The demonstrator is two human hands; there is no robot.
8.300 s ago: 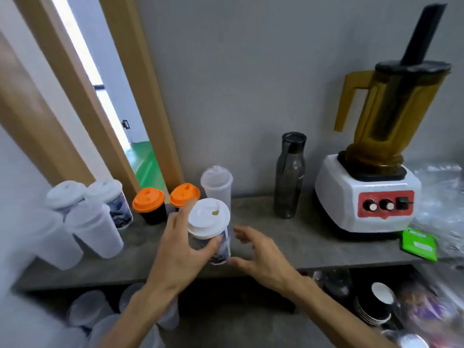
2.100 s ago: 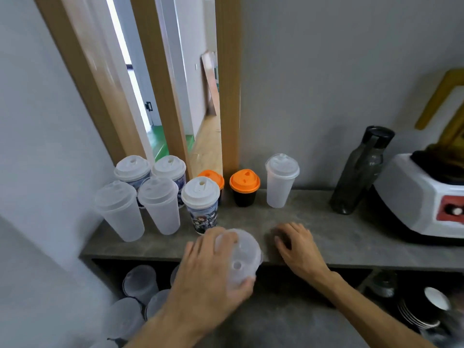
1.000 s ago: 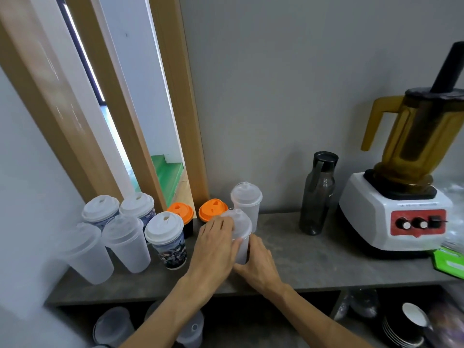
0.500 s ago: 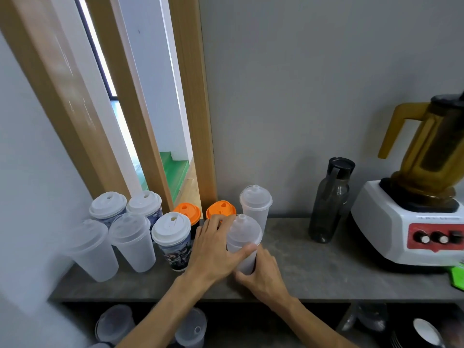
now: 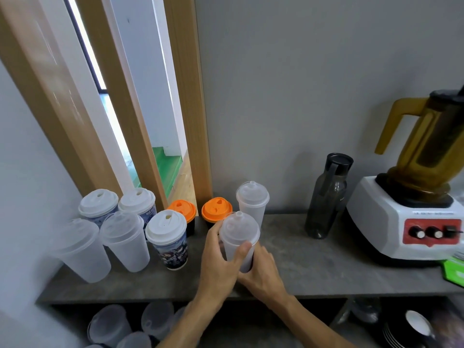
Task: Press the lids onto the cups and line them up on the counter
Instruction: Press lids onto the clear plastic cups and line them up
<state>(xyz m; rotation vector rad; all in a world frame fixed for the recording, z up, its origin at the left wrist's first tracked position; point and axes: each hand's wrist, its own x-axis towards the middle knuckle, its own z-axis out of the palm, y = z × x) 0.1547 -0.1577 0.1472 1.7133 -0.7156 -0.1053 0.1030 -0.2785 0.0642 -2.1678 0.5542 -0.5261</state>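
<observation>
No writing was legible; the printed cup (image 5: 173, 249) showed only blurred artwork. Your left hand (image 5: 218, 262) gripped the frosted cup (image 5: 238, 243), thumb across its front; your right hand (image 5: 263, 272) seemingly clasped its base.

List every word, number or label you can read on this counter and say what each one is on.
None can be read for certain.
Printed cup at the back: pale lettering on the dark band, too blurred to read.
Printed cup in front: artwork, no legible text.
Blender base: a thin line of print above the red panel, too small to read.
Green packet: at the frame edge, blurred.
</observation>
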